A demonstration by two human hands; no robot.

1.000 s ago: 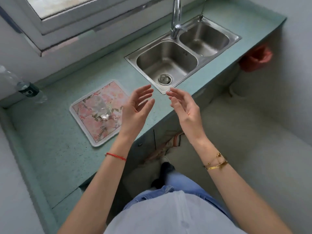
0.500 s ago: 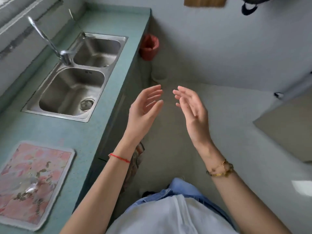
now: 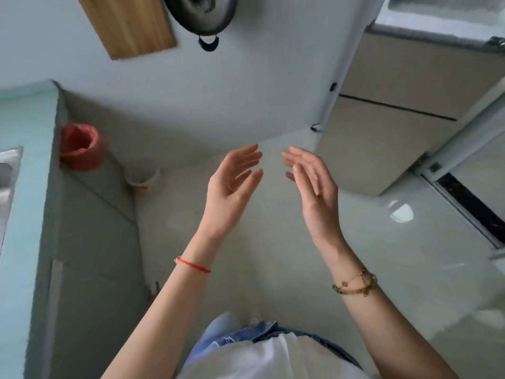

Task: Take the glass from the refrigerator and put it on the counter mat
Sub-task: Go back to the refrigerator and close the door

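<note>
My left hand (image 3: 232, 181) and my right hand (image 3: 314, 184) are raised side by side in front of me over the floor, palms facing each other, fingers apart and holding nothing. The beige refrigerator (image 3: 396, 105) stands at the upper right with both doors closed, well beyond my right hand. The glass and the counter mat are out of view.
The green counter (image 3: 24, 187) runs along the left edge, with a sliver of the steel sink (image 3: 6, 173). A red bag (image 3: 80, 150) hangs at the counter's end. A wooden board (image 3: 128, 23) and a dark pan (image 3: 202, 15) hang on the wall. A doorway threshold (image 3: 470, 209) lies at right.
My view has swung right, away from the counter: the mat with the glass and most of the sink have left the frame, and the refrigerator has come in. Both hands stay raised and empty.
</note>
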